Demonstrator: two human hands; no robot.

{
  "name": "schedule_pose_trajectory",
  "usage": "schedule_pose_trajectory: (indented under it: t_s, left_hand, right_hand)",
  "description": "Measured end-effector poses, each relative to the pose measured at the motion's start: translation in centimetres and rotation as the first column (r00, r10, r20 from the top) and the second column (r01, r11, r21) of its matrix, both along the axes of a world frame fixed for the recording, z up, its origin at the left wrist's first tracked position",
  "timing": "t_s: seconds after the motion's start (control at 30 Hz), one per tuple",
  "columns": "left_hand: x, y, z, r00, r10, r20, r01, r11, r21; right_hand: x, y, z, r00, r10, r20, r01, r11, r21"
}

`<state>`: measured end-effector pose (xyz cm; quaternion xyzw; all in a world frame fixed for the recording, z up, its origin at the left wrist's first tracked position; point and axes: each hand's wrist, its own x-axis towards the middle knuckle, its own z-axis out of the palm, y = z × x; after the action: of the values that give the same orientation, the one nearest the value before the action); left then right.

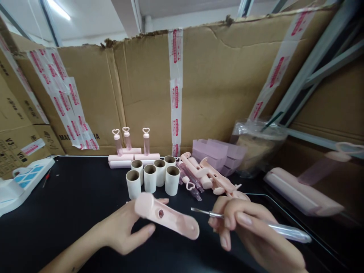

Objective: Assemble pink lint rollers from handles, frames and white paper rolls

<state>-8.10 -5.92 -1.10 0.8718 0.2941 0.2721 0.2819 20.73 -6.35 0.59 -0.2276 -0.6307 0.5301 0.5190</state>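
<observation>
On the cardboard panel [145,91] behind the worktop [85,197], black lettering is printed that begins "MA" and ends "IA"; its middle is covered by strips of tape. On the carton [17,129] at the far left, the markings "V3" and "V6" can be read, while the smaller print beside them is too blurred to be read. Red print is repeated along the clear packing tape [176,94], but its characters cannot be made out. The pink shell [174,222] is positioned above the front of the worktop, in front of the white tubes [149,180]. It is formed as a long, shallow trough with a raised, rounded block at one end, a rounded tip at the other, and a dark round hole near the block. It is tilted, with the hollow side turned toward the camera. The block end is grasped by the fingers of the left hand [125,229]. A screwdriver [292,232] with a clear handle is clasped in the fingers of the right hand [250,223]; its flat tip is directed toward the shell and is held apart from it. Further pink parts [218,180] are heaped to the right of the tubes.
</observation>
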Motion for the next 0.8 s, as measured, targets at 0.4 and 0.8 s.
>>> schedule_pose_trajectory:
  t_s: [0.4, 0.8]
  left_hand:
    - [1.2, -0.7, -2.3, 0.984, 0.028, 0.176, 0.003, 0.985, -0.175]
    - [1.3, -1.0, 0.0, 0.987, -0.052, 0.153, 0.090, 0.962, -0.257]
  right_hand:
    - [-2.4, -0.2, -3.0, 0.956, 0.241, 0.167, -0.227, 0.969, -0.099]
    - [-2.0, -0.7, -2.1, 0.913, 0.229, 0.339, -0.244, 0.970, 0.001]
